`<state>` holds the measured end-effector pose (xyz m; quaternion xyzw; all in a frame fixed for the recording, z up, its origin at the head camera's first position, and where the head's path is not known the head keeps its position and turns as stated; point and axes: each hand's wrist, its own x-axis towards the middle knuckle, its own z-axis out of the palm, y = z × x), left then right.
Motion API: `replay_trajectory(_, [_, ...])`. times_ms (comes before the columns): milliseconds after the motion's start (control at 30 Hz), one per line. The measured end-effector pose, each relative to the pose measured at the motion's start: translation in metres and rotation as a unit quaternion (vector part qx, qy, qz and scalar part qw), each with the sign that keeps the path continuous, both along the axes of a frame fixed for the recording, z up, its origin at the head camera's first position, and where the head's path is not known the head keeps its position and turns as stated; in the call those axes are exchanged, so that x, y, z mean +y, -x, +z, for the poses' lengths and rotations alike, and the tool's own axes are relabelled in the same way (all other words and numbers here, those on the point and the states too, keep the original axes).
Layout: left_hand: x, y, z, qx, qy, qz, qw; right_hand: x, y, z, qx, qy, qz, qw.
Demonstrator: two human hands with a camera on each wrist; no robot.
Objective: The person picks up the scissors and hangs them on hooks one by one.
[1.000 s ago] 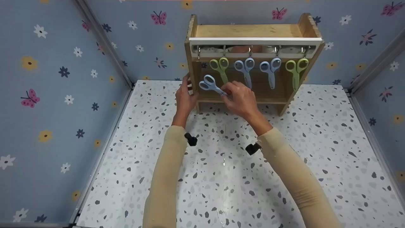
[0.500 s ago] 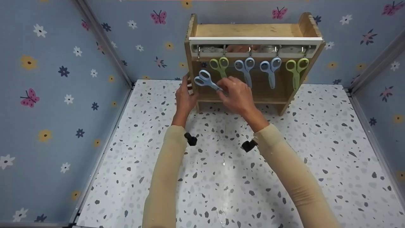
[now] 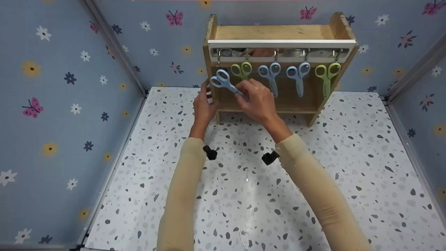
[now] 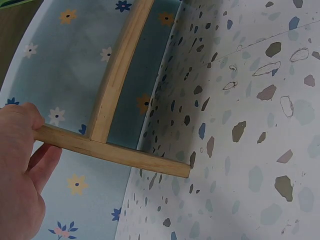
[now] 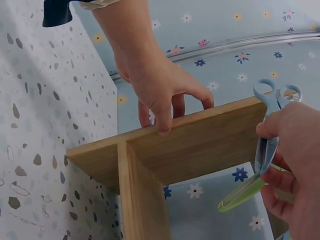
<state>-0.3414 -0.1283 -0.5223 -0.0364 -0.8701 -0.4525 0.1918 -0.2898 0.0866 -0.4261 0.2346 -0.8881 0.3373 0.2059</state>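
Note:
My right hand (image 3: 258, 99) pinches a pair of light blue scissors (image 3: 223, 79) by the blade end, handle loops pointing up and left. Those loops are just below the leftmost hook (image 3: 218, 57), which carries nothing. With my left hand (image 3: 205, 106) I grip the left side panel of a wooden rack (image 3: 264, 33); in the left wrist view the thumb and fingers (image 4: 45, 162) lie on both sides of the panel. Beside the held pair hang green scissors (image 3: 246, 67), partly hidden by my right hand. The right wrist view shows the held scissors (image 5: 268, 135) in front of the green blades.
From the other hooks hang two blue scissors (image 3: 273, 75) (image 3: 299, 76) and another green pair (image 3: 327, 78). A shiny metal strip (image 3: 296, 52) backs the hooks. The rack stands on a speckled table (image 3: 240, 195), against a flowered blue wall (image 3: 146, 45).
My right hand has moved up and left with the blue scissors, bringing their loops closer to the leftmost hook. My left hand has stayed on the rack's side.

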Motion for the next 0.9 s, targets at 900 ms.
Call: replay_trajectory(900, [0.0,-0.001,0.0,-0.012,-0.006,-0.004,0.9999,-0.023,0.01,-0.008,-0.034,0.056,-0.018,0.998])
